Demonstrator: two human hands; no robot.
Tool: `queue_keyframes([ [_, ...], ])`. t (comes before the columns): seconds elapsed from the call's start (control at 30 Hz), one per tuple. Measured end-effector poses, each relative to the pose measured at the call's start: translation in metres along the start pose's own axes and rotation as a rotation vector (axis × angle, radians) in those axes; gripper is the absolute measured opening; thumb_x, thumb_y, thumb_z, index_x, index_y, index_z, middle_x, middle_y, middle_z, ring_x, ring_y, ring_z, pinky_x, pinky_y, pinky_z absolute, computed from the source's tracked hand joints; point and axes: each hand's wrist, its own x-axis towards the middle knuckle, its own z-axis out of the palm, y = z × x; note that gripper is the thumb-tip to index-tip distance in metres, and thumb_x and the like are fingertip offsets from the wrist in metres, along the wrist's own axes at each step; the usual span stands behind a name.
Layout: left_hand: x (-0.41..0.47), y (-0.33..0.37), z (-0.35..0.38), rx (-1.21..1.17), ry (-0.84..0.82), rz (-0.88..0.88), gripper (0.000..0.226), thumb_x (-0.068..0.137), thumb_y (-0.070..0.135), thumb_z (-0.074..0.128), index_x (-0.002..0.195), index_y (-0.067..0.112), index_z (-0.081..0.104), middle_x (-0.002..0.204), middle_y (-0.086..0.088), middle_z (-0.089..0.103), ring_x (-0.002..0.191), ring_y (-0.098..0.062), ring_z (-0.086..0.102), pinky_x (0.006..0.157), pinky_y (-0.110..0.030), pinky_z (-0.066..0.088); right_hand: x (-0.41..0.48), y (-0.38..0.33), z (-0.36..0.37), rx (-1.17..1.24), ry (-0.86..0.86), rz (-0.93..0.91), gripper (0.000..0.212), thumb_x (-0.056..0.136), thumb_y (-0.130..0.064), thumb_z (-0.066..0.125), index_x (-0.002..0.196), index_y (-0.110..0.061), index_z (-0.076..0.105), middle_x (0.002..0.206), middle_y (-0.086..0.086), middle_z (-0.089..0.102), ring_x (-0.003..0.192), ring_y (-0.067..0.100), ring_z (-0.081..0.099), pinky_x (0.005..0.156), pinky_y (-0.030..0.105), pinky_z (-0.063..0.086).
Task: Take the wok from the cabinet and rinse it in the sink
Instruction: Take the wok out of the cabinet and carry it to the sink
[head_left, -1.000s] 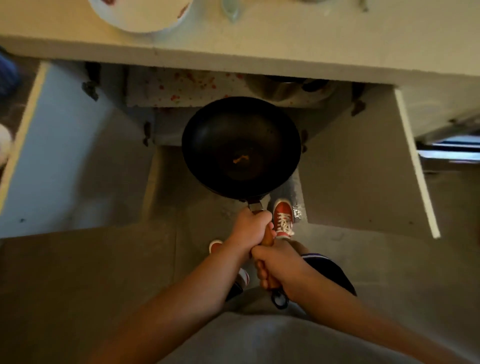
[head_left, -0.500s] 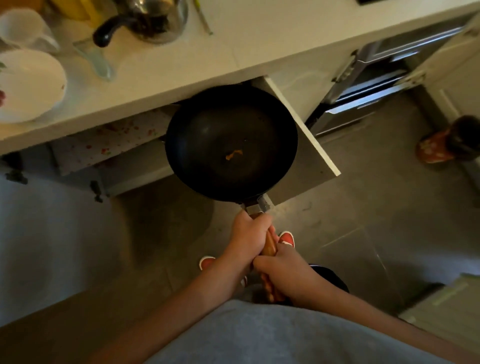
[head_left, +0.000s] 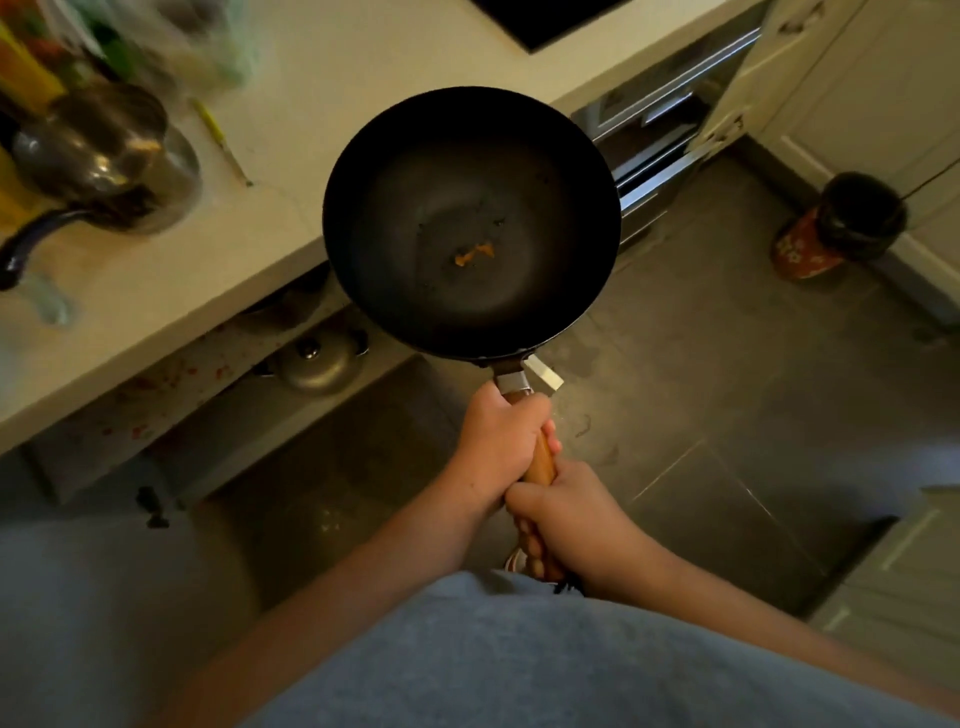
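A black wok (head_left: 545, 171) with a wooden handle hangs in the air in front of me, its far rim over the edge of the pale countertop (head_left: 332, 88). A small orange scrap lies in its bottom. My left hand (head_left: 496, 447) grips the handle near the metal neck. My right hand (head_left: 571, 525) grips the handle's lower end, close to my body. Below the counter the cabinet (head_left: 291, 395) stands open, with a metal lidded pot (head_left: 317, 358) on its shelf. No sink is in view.
A steel kettle (head_left: 104, 156) and blurred bags stand on the counter at the left. A dark hob (head_left: 545, 21) is at the top edge. Steel drawers (head_left: 670, 135) lie right of the wok. A red and black container (head_left: 841, 228) stands on the tiled floor.
The wok has come out of the cabinet and risen to counter height. My view has swung to the right, so the cabinet now lies lower left. Both hands keep their grip.
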Motion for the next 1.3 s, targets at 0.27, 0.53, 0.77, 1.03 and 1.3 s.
queue_keyframes([
  [0.27,0.055,0.045,0.100,0.016,-0.025,-0.032,0.004,0.081,0.002,0.056,0.079,0.004,0.057,0.053,-0.005,0.056,0.042,-0.015,0.056,0.044,-0.026,0.050,0.022,-0.025,-0.106,0.119,0.047,-0.049,0.018,0.080,0.002,0.055,0.063,-0.007,0.054,0.040,0.001,0.050,0.031,0.013,0.047,0.036,0.022,0.042],
  [0.53,0.100,0.081,0.196,0.189,-0.159,-0.017,0.009,0.085,0.004,0.056,0.077,0.005,0.060,0.056,-0.005,0.059,0.045,-0.013,0.059,0.046,-0.024,0.052,0.034,-0.041,-0.199,0.274,0.136,-0.093,0.026,0.079,0.003,0.055,0.057,-0.010,0.053,0.039,0.000,0.050,0.030,0.012,0.046,0.034,0.018,0.039],
  [0.77,0.163,0.110,0.276,0.257,-0.279,-0.043,0.018,0.083,0.002,0.055,0.068,0.011,0.057,0.054,-0.004,0.058,0.045,-0.016,0.058,0.048,-0.026,0.050,0.054,-0.070,-0.273,0.406,0.279,-0.119,0.025,0.081,0.004,0.052,0.058,-0.008,0.053,0.040,0.000,0.048,0.030,0.010,0.045,0.033,0.019,0.039],
  [1.03,0.254,0.170,0.370,0.318,-0.390,-0.037,0.016,0.083,-0.001,0.052,0.069,0.007,0.055,0.053,-0.005,0.055,0.038,-0.013,0.055,0.041,-0.022,0.047,0.101,-0.134,-0.371,0.510,0.435,-0.109,0.021,0.082,0.003,0.053,0.064,-0.006,0.053,0.040,0.002,0.046,0.029,0.012,0.043,0.033,0.018,0.037],
  [1.3,0.320,0.231,0.447,0.388,-0.445,-0.063,0.007,0.088,0.002,0.054,0.084,0.005,0.058,0.058,-0.006,0.056,0.037,-0.009,0.055,0.039,-0.021,0.049,0.129,-0.189,-0.461,0.571,0.442,-0.147,0.015,0.083,-0.002,0.058,0.070,-0.010,0.058,0.048,0.001,0.052,0.039,0.013,0.048,0.039,0.024,0.043],
])
